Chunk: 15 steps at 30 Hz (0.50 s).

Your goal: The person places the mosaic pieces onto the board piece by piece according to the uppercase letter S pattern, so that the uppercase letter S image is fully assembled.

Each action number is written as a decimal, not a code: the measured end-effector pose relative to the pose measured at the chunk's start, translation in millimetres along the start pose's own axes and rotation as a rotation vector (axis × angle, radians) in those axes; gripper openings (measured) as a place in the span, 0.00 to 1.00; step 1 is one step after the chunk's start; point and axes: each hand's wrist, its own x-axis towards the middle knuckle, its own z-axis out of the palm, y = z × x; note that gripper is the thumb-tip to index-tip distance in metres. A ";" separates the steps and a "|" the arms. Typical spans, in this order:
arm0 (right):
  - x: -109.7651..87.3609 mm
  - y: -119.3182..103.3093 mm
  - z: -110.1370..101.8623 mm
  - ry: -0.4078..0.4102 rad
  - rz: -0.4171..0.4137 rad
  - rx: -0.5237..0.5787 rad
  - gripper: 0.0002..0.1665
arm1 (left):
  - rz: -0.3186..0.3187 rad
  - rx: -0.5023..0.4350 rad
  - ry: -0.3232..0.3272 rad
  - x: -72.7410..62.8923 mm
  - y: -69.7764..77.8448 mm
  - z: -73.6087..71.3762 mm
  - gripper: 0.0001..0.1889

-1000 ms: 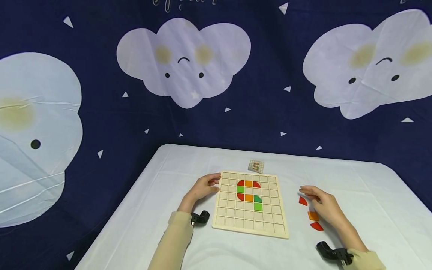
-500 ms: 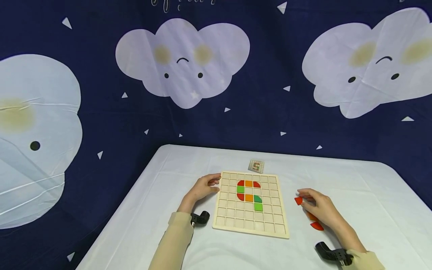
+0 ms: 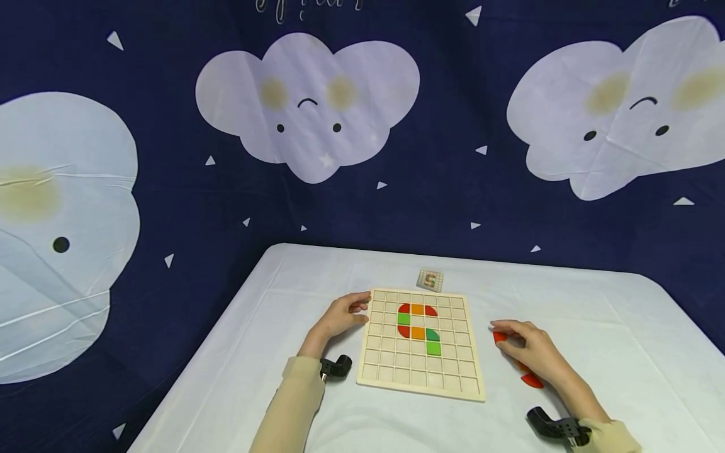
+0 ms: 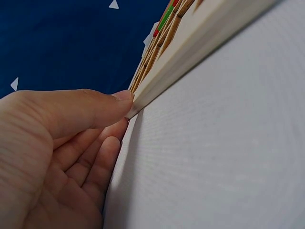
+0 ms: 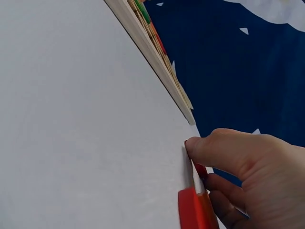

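Observation:
A square wooden grid board (image 3: 396, 368) lies on the table with red, orange and green tiles forming a curved shape in it. My left hand (image 3: 340, 316) rests at the board's left edge, thumb and fingertips touching its side; the left wrist view shows the thumb (image 4: 90, 106) against the rim. Right of the board, my right hand (image 3: 535, 349) pinches a red quarter-circle tile (image 3: 500, 337) between thumb and fingers, low over the cloth. Under that hand lie an orange square tile (image 5: 207, 210), mostly hidden, and another red quarter-circle tile (image 3: 531, 380).
Behind the board lies a small pattern card (image 3: 430, 279) with a curved coloured figure on a grid. White cloth (image 3: 317, 270) covers the table. A dark blue curtain (image 3: 442, 207) printed with clouds hangs behind it.
My right hand has come down over the far red tile, taken it between thumb and fingers, and shifted it slightly left. The orange tile became mostly covered. My left hand stays put.

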 end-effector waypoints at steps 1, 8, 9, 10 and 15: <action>0.1 0.0 0.4 0.000 -0.003 -0.006 0.24 | 0.000 -0.001 0.000 -0.3 -0.1 0.2 0.30; 2.6 -8.3 -6.6 0.050 -0.026 0.015 0.23 | 0.008 -0.005 -0.002 -0.8 -0.5 1.0 0.30; 3.3 -11.6 -8.7 0.066 -0.038 0.027 0.23 | 0.007 -0.005 -0.003 -0.7 -0.5 0.9 0.30; 4.2 -15.4 -10.3 0.083 -0.052 0.032 0.23 | 0.006 -0.004 -0.003 -0.7 -0.4 0.8 0.30; 8.8 -39.0 -11.8 0.145 -0.146 0.045 0.24 | 0.002 0.000 -0.002 -0.3 -0.5 0.3 0.31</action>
